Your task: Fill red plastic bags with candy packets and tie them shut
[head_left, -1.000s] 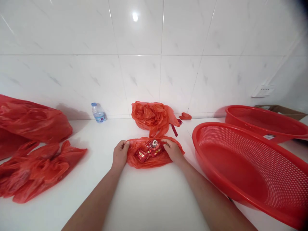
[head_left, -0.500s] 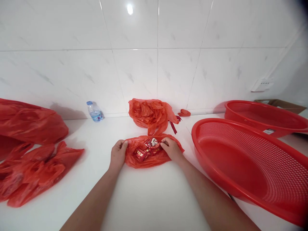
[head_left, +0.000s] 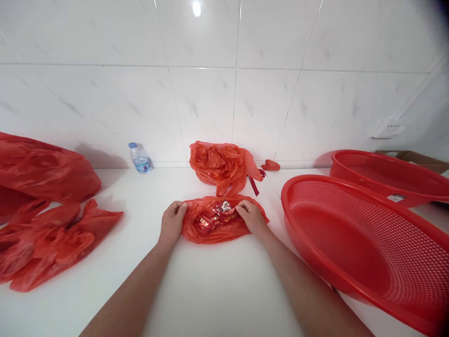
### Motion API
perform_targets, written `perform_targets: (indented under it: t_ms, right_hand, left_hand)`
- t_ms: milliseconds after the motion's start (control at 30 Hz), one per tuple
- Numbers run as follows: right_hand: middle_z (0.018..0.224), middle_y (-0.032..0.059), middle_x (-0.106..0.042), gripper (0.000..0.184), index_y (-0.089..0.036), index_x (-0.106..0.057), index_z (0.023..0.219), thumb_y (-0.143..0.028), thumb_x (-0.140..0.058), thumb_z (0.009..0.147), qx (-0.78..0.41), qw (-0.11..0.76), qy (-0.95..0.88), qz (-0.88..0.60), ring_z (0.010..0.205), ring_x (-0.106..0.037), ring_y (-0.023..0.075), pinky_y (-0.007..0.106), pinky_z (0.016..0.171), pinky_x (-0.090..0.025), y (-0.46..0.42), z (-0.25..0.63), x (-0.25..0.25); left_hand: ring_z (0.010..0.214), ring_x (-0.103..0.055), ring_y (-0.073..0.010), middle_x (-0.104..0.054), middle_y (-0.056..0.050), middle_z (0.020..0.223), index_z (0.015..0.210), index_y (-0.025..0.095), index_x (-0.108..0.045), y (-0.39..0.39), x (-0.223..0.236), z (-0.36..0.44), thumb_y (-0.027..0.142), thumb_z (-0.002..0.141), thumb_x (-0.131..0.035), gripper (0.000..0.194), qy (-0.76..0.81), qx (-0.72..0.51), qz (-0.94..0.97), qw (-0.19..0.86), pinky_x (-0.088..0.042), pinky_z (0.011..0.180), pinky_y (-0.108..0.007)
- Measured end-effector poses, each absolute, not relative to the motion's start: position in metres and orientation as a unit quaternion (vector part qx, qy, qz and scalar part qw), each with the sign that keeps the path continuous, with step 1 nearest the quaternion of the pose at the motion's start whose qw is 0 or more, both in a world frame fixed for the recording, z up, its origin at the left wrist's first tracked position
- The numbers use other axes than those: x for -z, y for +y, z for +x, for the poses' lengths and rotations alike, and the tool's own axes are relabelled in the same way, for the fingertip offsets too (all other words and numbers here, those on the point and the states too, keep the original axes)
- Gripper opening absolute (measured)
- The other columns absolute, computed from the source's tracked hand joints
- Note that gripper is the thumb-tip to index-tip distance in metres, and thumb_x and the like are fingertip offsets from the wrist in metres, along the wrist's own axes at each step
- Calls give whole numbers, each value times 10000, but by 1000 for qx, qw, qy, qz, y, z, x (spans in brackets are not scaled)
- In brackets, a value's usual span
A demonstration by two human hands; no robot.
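A thin red plastic bag (head_left: 196,236) lies spread on the white table in front of me, its mouth open. Several small red wrapped packets (head_left: 206,223) with gold and white printing show inside it. My left hand (head_left: 173,220) pinches the bag's left edge between thumb and fingers. On the other side my right hand (head_left: 251,216) is closed in a pinch on the bag's rim, its fingertips right beside the packets. The exact bit of plastic under those fingertips is partly hidden.
A crumpled heap of red bags (head_left: 220,166) sits behind, with a dark red ribbon (head_left: 254,186) beside it. More red bags (head_left: 52,243) lie at left, near a water bottle (head_left: 140,159). Large red perforated baskets (head_left: 336,243) fill the right; a tiled wall (head_left: 203,103) stands behind.
The camera view has shifted slightly. Both hands keep their pinch on the bag, and the packets inside have moved only a little, if at all.
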State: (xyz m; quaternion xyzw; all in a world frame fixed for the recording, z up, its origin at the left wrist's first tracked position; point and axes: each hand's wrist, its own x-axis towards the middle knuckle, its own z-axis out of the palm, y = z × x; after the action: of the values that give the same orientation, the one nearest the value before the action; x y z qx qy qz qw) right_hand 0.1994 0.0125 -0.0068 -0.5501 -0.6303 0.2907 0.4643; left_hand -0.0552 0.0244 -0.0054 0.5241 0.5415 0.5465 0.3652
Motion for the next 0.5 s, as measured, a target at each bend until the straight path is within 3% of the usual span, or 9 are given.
perform_targets:
  t_ms: [500]
  right_hand:
    - [809, 1, -648, 202, -232, -516, 733, -360, -404, 842, -313, 449, -636, -544, 778, -570, 176, 306, 705, -426, 15, 200, 12]
  left_hand:
    - [555, -511, -125, -586, 19, 632, 692, 186, -558, 25, 7, -56, 472, 739, -586, 291, 539, -551, 523, 363, -423, 538, -235]
